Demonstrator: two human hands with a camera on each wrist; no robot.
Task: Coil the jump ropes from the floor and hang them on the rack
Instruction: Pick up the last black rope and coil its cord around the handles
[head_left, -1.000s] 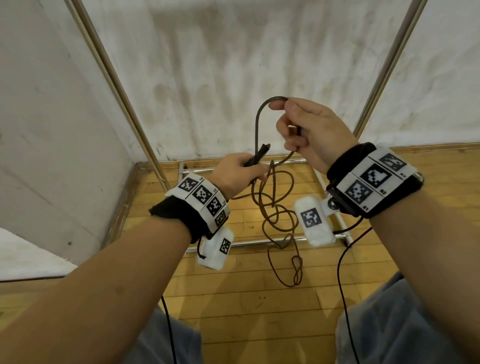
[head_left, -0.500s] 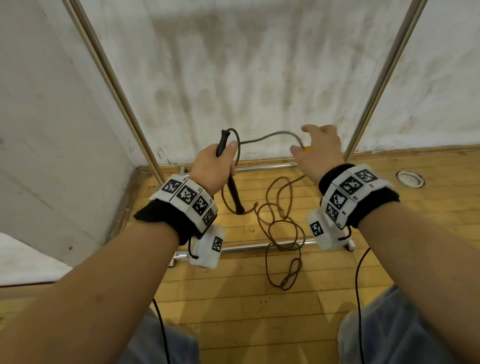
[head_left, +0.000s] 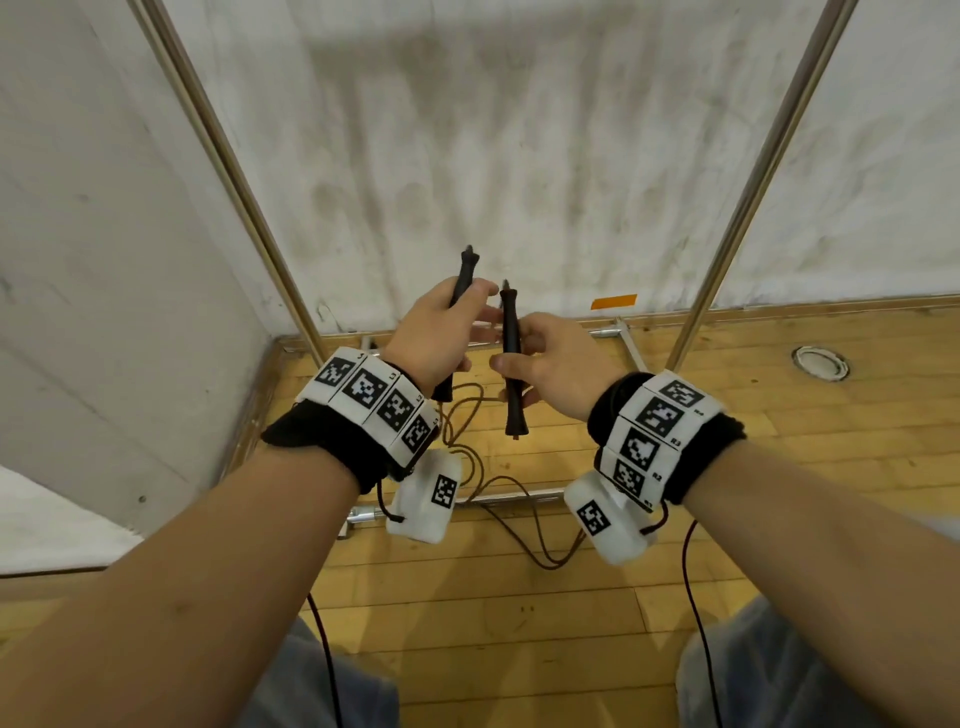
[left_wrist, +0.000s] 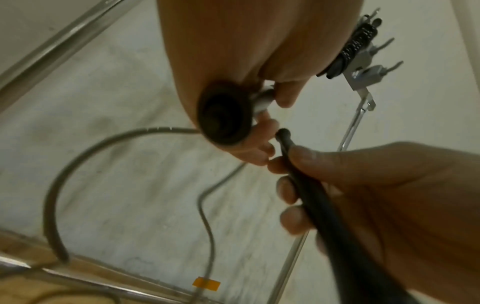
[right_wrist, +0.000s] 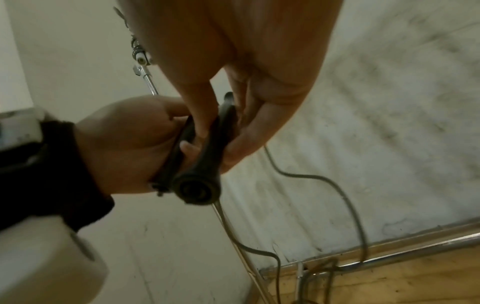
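One dark jump rope is in my hands. My left hand (head_left: 441, 338) grips one black handle (head_left: 464, 280), held upright. My right hand (head_left: 550, 364) grips the other black handle (head_left: 511, 364), upright and close beside the first. The brown cord (head_left: 524, 525) hangs from both handles in loose loops down to the wooden floor. In the left wrist view, the left handle's butt end (left_wrist: 223, 113) faces the camera, and the right hand (left_wrist: 389, 195) holds its handle (left_wrist: 324, 205). The right wrist view shows both handles side by side (right_wrist: 197, 185), the left hand (right_wrist: 124, 144) beside them.
The rack's two slanted metal poles (head_left: 218, 156) (head_left: 769, 156) rise in front of the stained white wall. Its base bars (head_left: 519, 499) lie on the floor under the cord. Rack hooks (left_wrist: 363, 51) show high up. A round floor fitting (head_left: 821, 362) sits at right.
My right hand left the cord and now holds the second handle. Both handles have come together upright in front of me, and the cord hangs in fewer loops.
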